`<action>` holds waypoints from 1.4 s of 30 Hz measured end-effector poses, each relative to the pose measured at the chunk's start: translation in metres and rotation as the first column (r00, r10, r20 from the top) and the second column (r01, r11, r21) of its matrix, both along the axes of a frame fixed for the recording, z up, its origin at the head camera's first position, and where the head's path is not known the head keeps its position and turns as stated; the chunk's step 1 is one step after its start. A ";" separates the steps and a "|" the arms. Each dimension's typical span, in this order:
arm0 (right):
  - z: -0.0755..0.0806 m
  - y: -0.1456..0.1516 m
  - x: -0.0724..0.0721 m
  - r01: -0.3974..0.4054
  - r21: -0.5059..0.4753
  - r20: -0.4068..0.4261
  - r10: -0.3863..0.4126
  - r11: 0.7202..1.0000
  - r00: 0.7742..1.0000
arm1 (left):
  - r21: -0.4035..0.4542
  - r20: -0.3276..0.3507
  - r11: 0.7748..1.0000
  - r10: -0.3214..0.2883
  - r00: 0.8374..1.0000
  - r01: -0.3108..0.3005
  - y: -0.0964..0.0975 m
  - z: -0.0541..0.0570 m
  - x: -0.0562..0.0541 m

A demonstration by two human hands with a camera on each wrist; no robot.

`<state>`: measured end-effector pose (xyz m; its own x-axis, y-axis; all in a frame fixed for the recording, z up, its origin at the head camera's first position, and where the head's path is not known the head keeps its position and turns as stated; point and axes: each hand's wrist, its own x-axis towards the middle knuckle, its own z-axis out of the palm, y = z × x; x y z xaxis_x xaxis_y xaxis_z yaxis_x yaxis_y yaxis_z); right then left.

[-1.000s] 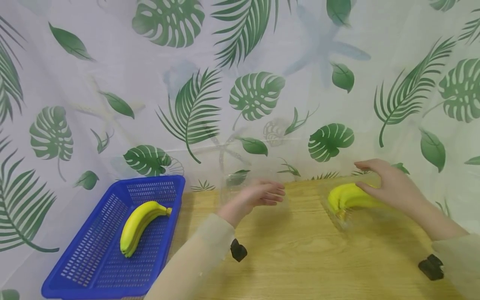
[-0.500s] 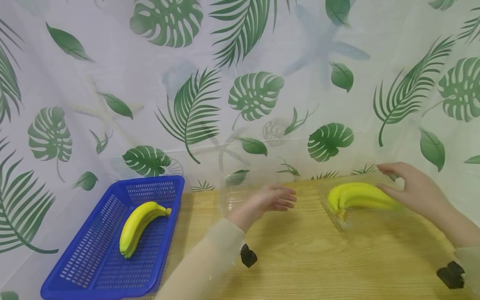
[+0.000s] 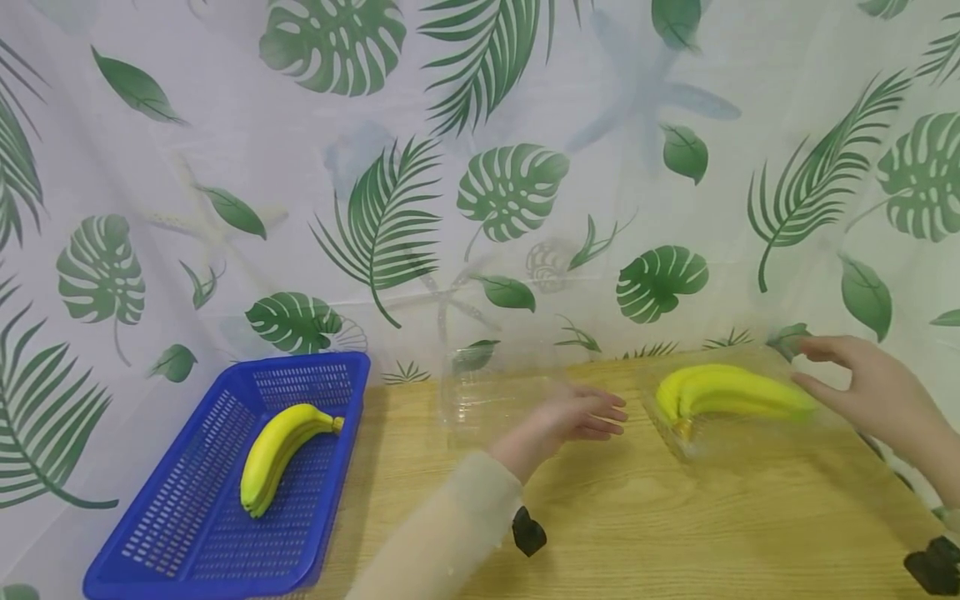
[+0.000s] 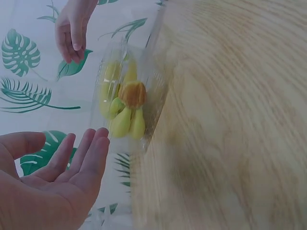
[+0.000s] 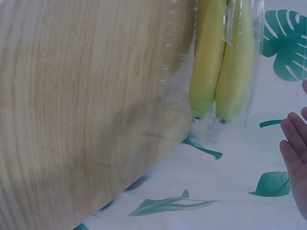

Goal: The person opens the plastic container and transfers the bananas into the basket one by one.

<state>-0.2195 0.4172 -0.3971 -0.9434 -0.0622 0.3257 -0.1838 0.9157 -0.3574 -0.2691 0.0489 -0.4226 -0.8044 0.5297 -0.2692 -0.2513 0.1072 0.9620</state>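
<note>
On the right of the table in the head view, a bunch of yellow bananas (image 3: pixel 738 392) lies in a clear plastic box (image 3: pixel 678 450). My right hand (image 3: pixel 881 383) hovers off the box's right end, its fingers relaxed and holding nothing. To the left of the box, my left hand (image 3: pixel 573 421) hangs over the table with its fingers extended. The left wrist view shows that hand (image 4: pixel 67 177) palm up near the brown stem end of the bananas (image 4: pixel 132 96). From the right wrist, the banana tips (image 5: pixel 225 103) show through the clear plastic, and only part of my right hand (image 5: pixel 297 148) appears.
A blue basket (image 3: pixel 352 467) with another bunch of bananas (image 3: pixel 277 458) stands at the left. Behind my left hand is another clear plastic container (image 3: pixel 480 408), partly covered by it. A leaf-printed curtain (image 3: pixel 517 192) hangs along the back edge of the wooden table (image 3: pixel 645 517).
My right hand has moved right, from over the bananas to beyond the box's end. My left hand has also shifted right, uncovering more of the clear container. The bananas stay in place.
</note>
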 end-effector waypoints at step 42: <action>-0.064 0.031 -0.007 0.040 -0.156 0.203 -0.008 0.987 0.979 | 0.118 0.173 0.978 0.151 0.973 -0.172 0.061 -0.033 0.019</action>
<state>-0.2264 0.4486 -0.4612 -0.9911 -0.0019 0.1330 -0.0722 0.8475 -0.5258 -0.2506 0.1098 -0.4555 -0.8337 0.4356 -0.3394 -0.4083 -0.0723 0.9100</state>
